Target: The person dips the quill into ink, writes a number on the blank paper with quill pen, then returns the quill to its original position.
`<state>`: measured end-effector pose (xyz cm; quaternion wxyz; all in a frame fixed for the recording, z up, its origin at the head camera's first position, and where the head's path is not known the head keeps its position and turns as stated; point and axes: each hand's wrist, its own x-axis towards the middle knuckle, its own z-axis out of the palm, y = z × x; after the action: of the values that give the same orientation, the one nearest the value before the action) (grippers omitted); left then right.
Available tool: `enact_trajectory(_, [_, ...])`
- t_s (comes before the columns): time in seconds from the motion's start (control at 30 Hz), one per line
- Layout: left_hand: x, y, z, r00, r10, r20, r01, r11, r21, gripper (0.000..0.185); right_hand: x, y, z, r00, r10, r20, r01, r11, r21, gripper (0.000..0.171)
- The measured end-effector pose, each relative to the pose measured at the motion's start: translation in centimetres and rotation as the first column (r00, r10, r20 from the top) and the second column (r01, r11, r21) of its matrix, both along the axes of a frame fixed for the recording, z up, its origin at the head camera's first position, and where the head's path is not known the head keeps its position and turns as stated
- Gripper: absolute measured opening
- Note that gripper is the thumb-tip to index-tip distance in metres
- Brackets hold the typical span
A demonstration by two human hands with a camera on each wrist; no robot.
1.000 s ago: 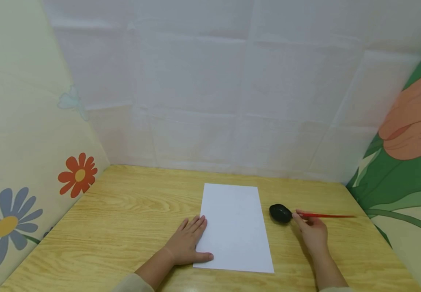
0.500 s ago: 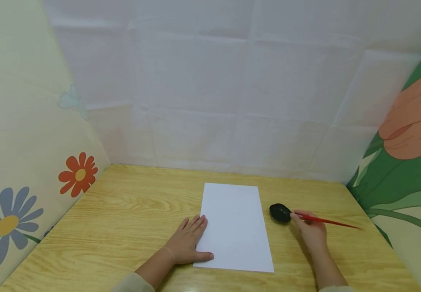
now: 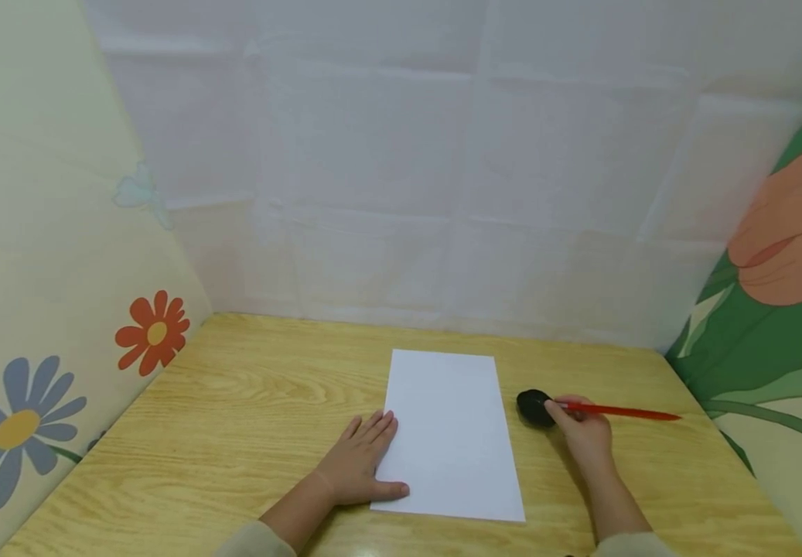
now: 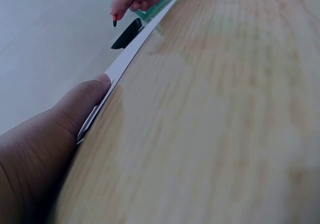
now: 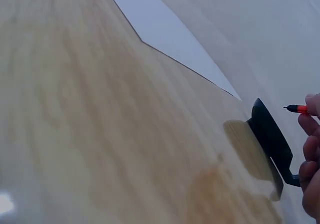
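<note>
The left hand (image 3: 359, 464) lies flat near the front edge of the bench (image 3: 233, 402), fingers straight, its thumb pressing down the near left corner of the white sheet of paper (image 3: 449, 433); the grip is slack and open, pinning the sheet rather than grasping it. The sheet lies in the middle of the bench with its long side running toward the back edge, and no mark shows on it in any view.

Just beside the sheet's right edge sits a small black dish (image 3: 534, 407). Over it the right hand (image 3: 585, 433) pinches a red pen-like brush (image 3: 616, 411) between curled fingers, the red shaft pointing off toward the right edge of the bench. In the wrist views its dark tip is just above the dish, whether touching it cannot be told.

By my reading, the work is at its start: paper held steady, tool in hand and at the dish, while any writing or painting on the sheet is still to do.
</note>
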<state>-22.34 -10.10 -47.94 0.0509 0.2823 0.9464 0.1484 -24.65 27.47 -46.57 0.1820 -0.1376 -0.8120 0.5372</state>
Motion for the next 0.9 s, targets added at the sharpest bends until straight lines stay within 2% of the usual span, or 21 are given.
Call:
enact_trajectory(0.23, [0.0,0.2,0.0,1.0,-0.003,0.006,0.003,1.0,-0.002,0.107,-0.7,0.3,-0.4,1.0,-0.001,0.003,0.001,0.999,0.052,0.035])
enact_trajectory(0.9, [0.1,0.1,0.5,1.0,0.001,0.01,-0.001,1.0,-0.006,0.106,-1.3,0.3,-0.9,0.998,0.048,0.045,-0.052,0.995,0.085,0.034])
